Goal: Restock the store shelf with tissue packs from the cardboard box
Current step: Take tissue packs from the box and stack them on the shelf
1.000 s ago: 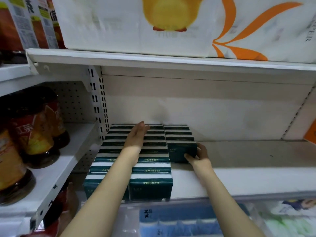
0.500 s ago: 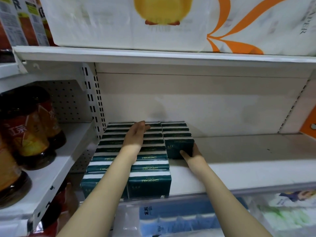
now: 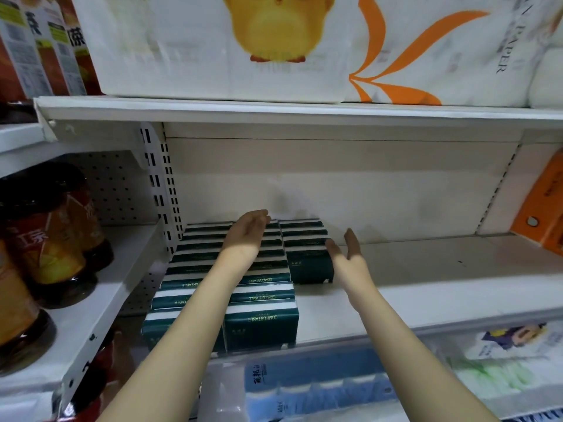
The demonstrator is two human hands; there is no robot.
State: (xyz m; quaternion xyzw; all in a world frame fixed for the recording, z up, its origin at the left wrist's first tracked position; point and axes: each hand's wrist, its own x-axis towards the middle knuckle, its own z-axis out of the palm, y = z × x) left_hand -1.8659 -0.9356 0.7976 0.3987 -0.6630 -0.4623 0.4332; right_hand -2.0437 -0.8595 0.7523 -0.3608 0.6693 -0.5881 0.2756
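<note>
Dark green tissue packs (image 3: 262,327) with white stripes stand in three rows on the white shelf (image 3: 426,278), at its left end. The right row (image 3: 307,254) is shorter than the other two. My left hand (image 3: 246,236) hovers flat over the middle row, fingers straight, holding nothing. My right hand (image 3: 347,254) is just right of the short row's front pack, fingers straight and spread, beside the pack and not gripping it. The cardboard box is out of sight.
Large white paper-roll packs (image 3: 274,47) fill the shelf above. Brown drink bottles (image 3: 45,239) stand on the shelf to the left. An orange pack (image 3: 545,208) sits at the far right. Wrapped tissue bundles (image 3: 320,388) lie on the shelf below. The shelf board right of the green packs is bare.
My right hand let go of the front pack of the short row and lifted away to its right. My left hand rose slightly off the middle row.
</note>
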